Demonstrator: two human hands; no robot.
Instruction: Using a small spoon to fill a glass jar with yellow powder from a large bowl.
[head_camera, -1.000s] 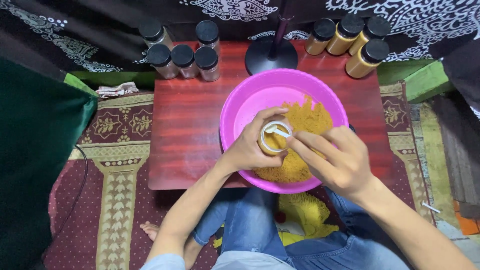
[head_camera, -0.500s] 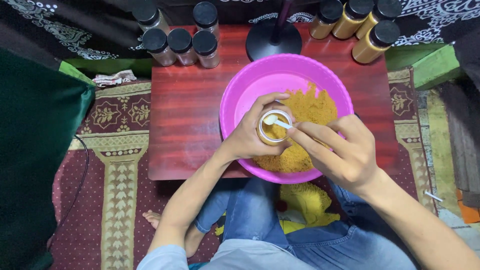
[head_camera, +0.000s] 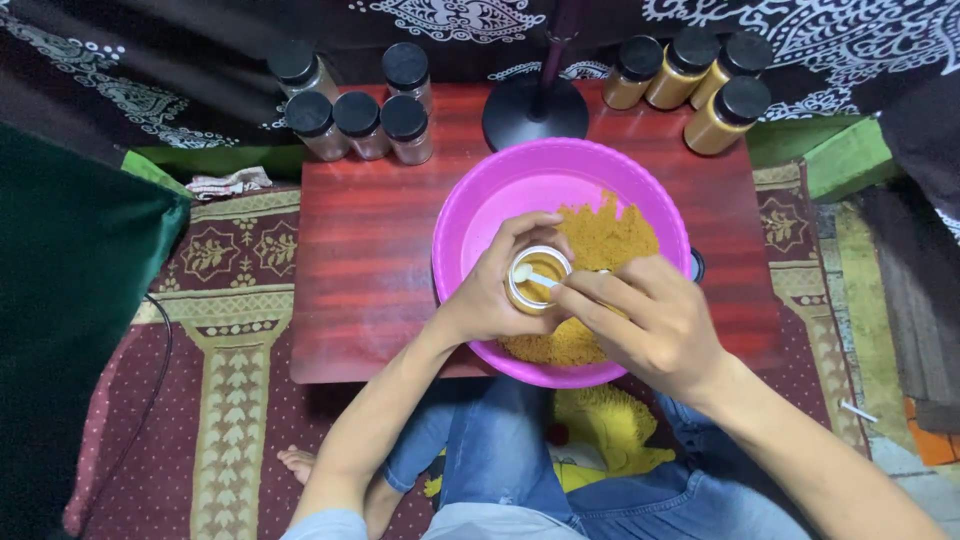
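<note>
Head view, near to far. Your left hand (head_camera: 490, 290) wraps closed around a small open jar (head_camera: 537, 279), holding it over the pink basin (head_camera: 480, 215) at the tabletop's (head_camera: 370, 260) near edge. Your right hand (head_camera: 645, 320) pinches a small white spoon (head_camera: 535, 277) between fingertips, its bowl inside the jar mouth. Orange-yellow powder (head_camera: 610, 235) fills the basin's right half. At the far left corner stand five black-capped jars of brownish powder (head_camera: 360, 125); at the far right corner, four black-capped jars of yellow powder (head_camera: 690, 80). A round black stand base (head_camera: 535, 110) sits between them.
</note>
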